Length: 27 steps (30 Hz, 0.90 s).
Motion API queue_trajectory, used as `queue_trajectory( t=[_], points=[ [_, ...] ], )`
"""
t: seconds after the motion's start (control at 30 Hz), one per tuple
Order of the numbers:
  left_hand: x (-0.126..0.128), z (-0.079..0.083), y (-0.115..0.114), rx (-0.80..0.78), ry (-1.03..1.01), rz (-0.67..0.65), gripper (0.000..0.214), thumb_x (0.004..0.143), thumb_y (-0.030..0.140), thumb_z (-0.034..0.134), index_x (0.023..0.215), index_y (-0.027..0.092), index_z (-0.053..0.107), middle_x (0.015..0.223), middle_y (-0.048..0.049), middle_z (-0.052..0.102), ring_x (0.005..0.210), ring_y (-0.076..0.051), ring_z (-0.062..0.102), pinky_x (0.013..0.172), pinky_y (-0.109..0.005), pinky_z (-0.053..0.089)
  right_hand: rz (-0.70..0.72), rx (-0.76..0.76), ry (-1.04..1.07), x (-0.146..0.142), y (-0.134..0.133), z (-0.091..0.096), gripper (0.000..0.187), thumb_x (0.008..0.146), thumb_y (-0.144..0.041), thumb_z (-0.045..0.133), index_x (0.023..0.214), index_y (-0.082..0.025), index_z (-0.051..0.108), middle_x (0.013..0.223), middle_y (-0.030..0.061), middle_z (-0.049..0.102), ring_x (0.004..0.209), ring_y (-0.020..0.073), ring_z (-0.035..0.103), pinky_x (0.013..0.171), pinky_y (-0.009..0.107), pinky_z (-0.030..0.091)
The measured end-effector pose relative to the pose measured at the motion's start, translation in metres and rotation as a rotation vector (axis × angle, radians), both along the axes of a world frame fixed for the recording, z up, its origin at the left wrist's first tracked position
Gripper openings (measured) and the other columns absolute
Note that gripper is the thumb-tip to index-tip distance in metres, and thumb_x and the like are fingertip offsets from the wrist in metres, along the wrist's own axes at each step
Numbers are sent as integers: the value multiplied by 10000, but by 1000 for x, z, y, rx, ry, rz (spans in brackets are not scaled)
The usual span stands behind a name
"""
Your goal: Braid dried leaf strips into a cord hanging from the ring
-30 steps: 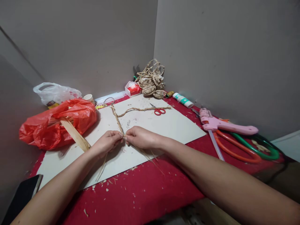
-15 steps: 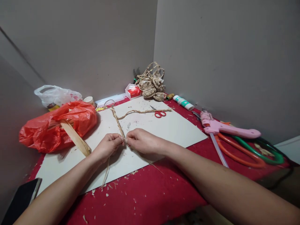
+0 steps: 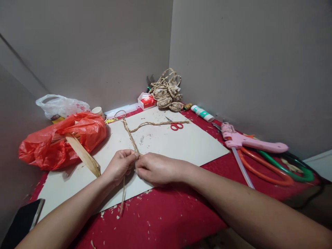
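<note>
My left hand point(image 3: 121, 165) is closed, thumb and fingers pinching the near end of a twisted straw cord point(image 3: 131, 137). Beside it, almost touching, my right hand point(image 3: 155, 167) is closed around the same end, its fingertips partly hidden. From the hands the cord runs away to a thin ring point(image 3: 120, 115) at the far side of the white board. A second length of cord point(image 3: 153, 123) branches off to the right. Loose straw strands point(image 3: 122, 199) hang below my left hand.
Red-handled scissors point(image 3: 176, 126) lie on the white board point(image 3: 202, 148). A red plastic bag point(image 3: 62, 148) with a broad straw strip point(image 3: 83, 154) stands left. Coiled straw pieces point(image 3: 166, 93) are heaped behind. A pink glue gun point(image 3: 249, 141) lies right, a phone point(image 3: 24, 221) front left.
My right hand has come down a little, nearer to me, and its fingers have turned downward. The loose strands below my left hand have swung to the right.
</note>
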<state>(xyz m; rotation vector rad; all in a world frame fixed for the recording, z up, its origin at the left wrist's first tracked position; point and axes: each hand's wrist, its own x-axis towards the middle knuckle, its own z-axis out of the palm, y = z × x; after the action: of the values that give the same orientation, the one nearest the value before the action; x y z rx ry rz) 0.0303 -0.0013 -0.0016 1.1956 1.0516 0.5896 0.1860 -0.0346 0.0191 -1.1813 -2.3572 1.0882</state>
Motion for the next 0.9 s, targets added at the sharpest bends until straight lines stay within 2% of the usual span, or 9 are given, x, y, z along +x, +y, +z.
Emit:
queue_trajectory(
  t=[0.07, 0.13, 0.23, 0.27, 0.33, 0.47, 0.6, 0.7, 0.9],
  points=[
    [0, 1, 0, 3, -17, 10, 293, 717, 363, 628, 601, 151, 463, 402, 94, 268, 350, -16, 167, 375, -175, 101, 106, -179, 126, 4, 0, 5, 263, 806, -177, 433, 547, -154, 475, 474, -16, 484, 439, 78, 423, 492, 209, 322],
    [0, 3, 0, -8, -32, 12, 296, 705, 357, 644, 601, 152, 458, 401, 99, 256, 352, -13, 153, 379, -172, 106, -2, -271, 288, 9, 4, 7, 295, 859, -269, 409, 600, -156, 495, 458, -30, 467, 419, 78, 440, 473, 200, 339],
    [0, 5, 0, -36, -46, -8, 272, 707, 345, 653, 634, 150, 478, 412, 114, 207, 366, -10, 106, 385, -166, 88, -378, -57, 425, 13, 14, 2, 308, 869, -339, 431, 633, -154, 498, 502, -24, 484, 458, 73, 440, 480, 191, 336],
    [-1, 6, 1, -44, -53, -19, 261, 715, 344, 648, 651, 149, 488, 418, 116, 193, 372, -11, 95, 387, -165, 81, -437, 4, 419, 13, 17, -2, 307, 863, -335, 449, 621, -152, 493, 518, -18, 493, 474, 71, 435, 483, 188, 330],
    [-2, 6, 2, -46, -63, -34, 259, 728, 351, 639, 667, 150, 488, 429, 116, 191, 379, -13, 93, 388, -165, 79, -413, -62, 375, 10, 22, -10, 330, 872, -346, 444, 609, -151, 482, 513, -12, 493, 460, 66, 414, 458, 188, 306],
    [-3, 7, 4, -39, -44, -74, 281, 728, 369, 640, 659, 148, 480, 444, 110, 205, 383, -14, 104, 388, -172, 74, -277, -439, 350, 5, 26, -23, 406, 905, -451, 365, 635, -166, 469, 402, -59, 358, 329, 51, 266, 349, 197, 191],
    [-5, 8, 7, -26, -21, -150, 274, 732, 385, 630, 689, 133, 531, 456, 109, 177, 390, -20, 96, 394, -186, 70, -247, -517, 419, 8, 30, -26, 393, 877, -475, 433, 631, -172, 469, 360, -83, 294, 303, 43, 201, 317, 196, 135],
    [-8, 11, 9, 39, 30, -186, 257, 733, 385, 623, 706, 149, 523, 456, 96, 241, 394, -32, 140, 398, -194, 86, -224, -625, 498, 10, 33, -27, 387, 859, -429, 474, 568, -187, 389, 340, -94, 269, 288, 37, 183, 307, 187, 124],
    [-12, 29, 9, 368, 349, -314, 240, 772, 358, 541, 679, 141, 580, 547, 32, 440, 495, -77, 315, 473, -194, 238, -371, -597, 519, 6, 30, -24, 298, 820, -288, 492, 550, -164, 482, 279, -87, 274, 260, 40, 170, 309, 197, 101]
  ],
)
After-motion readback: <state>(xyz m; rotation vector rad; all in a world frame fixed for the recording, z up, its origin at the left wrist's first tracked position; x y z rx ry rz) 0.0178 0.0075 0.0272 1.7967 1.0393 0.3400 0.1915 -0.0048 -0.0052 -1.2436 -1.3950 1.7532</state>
